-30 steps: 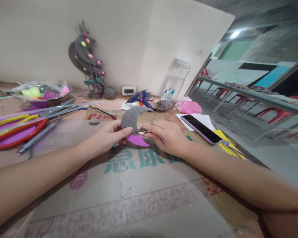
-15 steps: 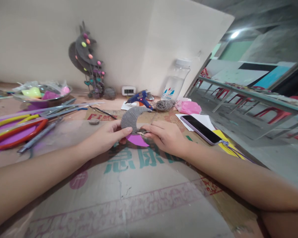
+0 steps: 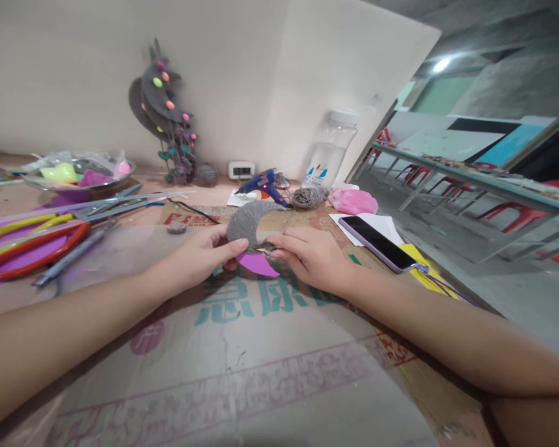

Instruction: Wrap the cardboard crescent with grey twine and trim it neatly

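L hand (image 3: pixel 202 256) closed on grey/purple crescent (image 3: pixel 243 226), thumb on top, over mid surface (image 3: pixel 210 200). R hand (image 3: pixel 314 261) pinching small item (image 3: pixel 264 248) at crescent's right edge, too blurry to ID. Glue gun (image 3: pixel 263 184) & yarn (image 3: pixel 310 197) far side.

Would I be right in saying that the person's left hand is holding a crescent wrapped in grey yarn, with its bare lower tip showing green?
Not quite: the crescent's bare lower tip is purple, not green, as the head view shows. The left hand is indeed holding the crescent, which is wrapped in grey yarn.
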The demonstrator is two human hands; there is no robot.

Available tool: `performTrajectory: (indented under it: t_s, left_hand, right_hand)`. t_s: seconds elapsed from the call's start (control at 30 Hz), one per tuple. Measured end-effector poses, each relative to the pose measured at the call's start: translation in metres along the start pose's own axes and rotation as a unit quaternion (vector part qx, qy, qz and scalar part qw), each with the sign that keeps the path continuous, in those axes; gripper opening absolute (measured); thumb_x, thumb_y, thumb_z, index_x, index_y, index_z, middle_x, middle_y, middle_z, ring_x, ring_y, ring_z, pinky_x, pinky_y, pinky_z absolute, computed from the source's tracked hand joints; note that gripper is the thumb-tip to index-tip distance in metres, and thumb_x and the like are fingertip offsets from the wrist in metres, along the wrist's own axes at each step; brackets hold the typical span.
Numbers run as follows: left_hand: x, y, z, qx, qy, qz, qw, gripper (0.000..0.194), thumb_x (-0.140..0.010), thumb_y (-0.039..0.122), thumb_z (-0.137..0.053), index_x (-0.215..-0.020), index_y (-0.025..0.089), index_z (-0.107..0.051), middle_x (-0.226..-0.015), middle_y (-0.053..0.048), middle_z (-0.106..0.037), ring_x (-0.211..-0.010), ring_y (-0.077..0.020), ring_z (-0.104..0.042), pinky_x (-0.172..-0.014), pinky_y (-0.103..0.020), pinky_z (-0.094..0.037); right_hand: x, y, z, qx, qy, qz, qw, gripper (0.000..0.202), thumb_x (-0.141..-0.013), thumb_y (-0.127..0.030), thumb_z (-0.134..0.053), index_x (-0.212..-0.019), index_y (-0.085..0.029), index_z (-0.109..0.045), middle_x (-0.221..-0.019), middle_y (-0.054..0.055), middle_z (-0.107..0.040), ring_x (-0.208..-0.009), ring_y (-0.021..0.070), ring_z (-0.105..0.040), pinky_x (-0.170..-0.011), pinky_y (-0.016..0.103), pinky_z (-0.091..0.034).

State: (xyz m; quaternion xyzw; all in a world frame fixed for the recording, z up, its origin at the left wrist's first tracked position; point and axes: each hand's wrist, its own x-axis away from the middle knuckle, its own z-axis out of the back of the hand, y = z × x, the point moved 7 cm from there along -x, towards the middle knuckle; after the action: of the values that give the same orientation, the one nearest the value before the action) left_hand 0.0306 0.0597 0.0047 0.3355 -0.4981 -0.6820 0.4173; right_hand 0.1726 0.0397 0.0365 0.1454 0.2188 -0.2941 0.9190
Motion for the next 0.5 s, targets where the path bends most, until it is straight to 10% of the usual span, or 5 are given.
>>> performTrajectory:
  t_s: [0.5]
  left_hand:
    - [-0.0006, -0.0023, 0.0009, 0.001, -0.005, -0.006, 1.000, 0.023, -0.082, 0.038, -0.053, -0.072, 0.017, -0.052, -0.062, 0.004, -0.050, -0.056, -0.0094, -0.045, -0.053, -0.020, -0.035]
  right_hand:
    - [0.0007, 0.0016, -0.0033, -0.002, -0.017, -0.005, 1.000, 0.033, -0.094, -0.034, -0.038, -0.108, -0.016, -0.061, -0.081, 0.005, -0.062, -0.073, 0.0148, -0.054, -0.065, 0.025, -0.037]
